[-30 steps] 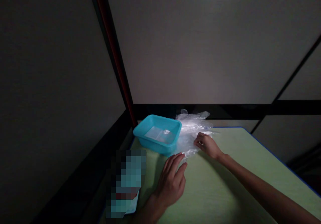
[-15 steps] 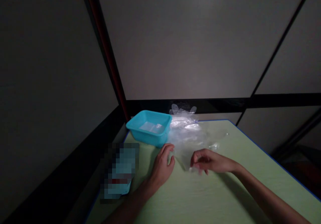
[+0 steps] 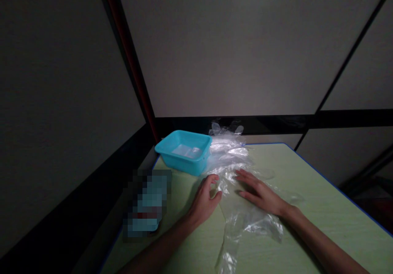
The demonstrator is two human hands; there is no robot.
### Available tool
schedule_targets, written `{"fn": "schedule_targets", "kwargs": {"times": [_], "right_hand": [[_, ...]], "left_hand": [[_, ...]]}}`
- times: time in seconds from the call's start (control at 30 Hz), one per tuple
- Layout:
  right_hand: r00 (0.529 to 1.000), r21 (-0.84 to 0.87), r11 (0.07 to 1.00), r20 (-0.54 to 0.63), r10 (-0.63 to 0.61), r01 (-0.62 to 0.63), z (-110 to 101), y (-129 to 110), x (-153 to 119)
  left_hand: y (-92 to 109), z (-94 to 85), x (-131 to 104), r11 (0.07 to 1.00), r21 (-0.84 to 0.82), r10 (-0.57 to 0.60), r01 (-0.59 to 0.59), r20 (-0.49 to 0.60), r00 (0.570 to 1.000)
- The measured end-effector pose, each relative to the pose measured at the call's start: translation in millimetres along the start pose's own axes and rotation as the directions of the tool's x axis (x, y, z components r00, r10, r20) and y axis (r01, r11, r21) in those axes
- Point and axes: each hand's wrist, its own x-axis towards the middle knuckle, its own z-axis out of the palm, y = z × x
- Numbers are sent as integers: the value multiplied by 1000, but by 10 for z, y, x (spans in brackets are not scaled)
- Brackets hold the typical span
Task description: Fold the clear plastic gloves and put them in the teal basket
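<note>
- Clear, crinkled plastic film, a thin transparent sheet [image 3: 245, 220], lies spread on the pale green desk with a blue edge [image 3: 322, 220], running from the middle of the frame down toward the lower centre.
- The right hand [image 3: 260, 192] lies flat on top of this sheet, right of centre; its fingers [image 3: 244, 175] are stretched out and released, pressing the film down rather than gripping it.
- The left hand [image 3: 204, 198] rests on the desk just left of the sheet, at its near left edge; its fingers [image 3: 213, 179] are curled loosely, with the thumb and forefinger close to the film. Whether they pinch the edge cannot be told in the dim light.
- Above the hands, at the far edge of the desk, sits a heap of more clear plastic pieces [image 3: 227, 149], some shaped like glove fingers at the top.
- Touching that heap on its left stands a turquoise rectangular plastic tub [image 3: 184, 159] with a pale sheet lying inside.
- A blurred-out bluish patch [image 3: 145, 204] lies at the lower left, beside the desk's left edge.
- Grey wall panels [image 3: 230, 48] with dark frames fill the upper half.
</note>
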Motion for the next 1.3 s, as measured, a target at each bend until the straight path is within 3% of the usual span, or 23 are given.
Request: {"fn": "schedule_targets", "kwargs": {"times": [0.1, 0.23, 0.33, 0.43, 0.6, 0.7, 0.8, 0.93, 1.1, 1.3], "right_hand": [[982, -118, 988, 172, -78, 99, 53, -70, -72], [967, -117, 985, 236, -96, 127, 133, -223, -132], [982, -123, 991, 188, -37, 60, 170, -341, -147], [998, -130, 991, 55, 34, -26, 184, -387, -137], [978, -29, 992, -173, 119, -126, 210, -275, -108], [962, 117, 975, -180, 205, -187, 191, -247, -84], [964, 239, 947, -102, 245, -216, 125, -306, -64], [971, 350, 910, -10, 240, -221, 36, -422, -81], [938, 445, 861, -114, 329, -248, -48, -414, -104], [891, 387, 871, -207, 403, -304, -259, -117, -89]], "left_hand": [[48, 1, 3, 1000, -9, 14, -14, -1, 1000], [49, 20, -4, 1000, -8, 13, -13, 0, 1000], [7, 44, -10, 1000, 23, -8, 8, 33, 999], [-16, 58, -10, 999, 32, -29, 26, 93, 995], [68, 45, -16, 989, -132, -33, 67, 240, 970], [150, 11, -27, 975, -215, 4, 53, 256, 967], [211, -41, -31, 953, -299, 27, 57, 268, 963], [248, -128, -21, 919, -382, 82, 94, 418, 905], [244, -197, 2, 850, -384, 7, 360, 691, 722], [170, -222, 66, 736, -463, -62, 494, 680, 730]]}}
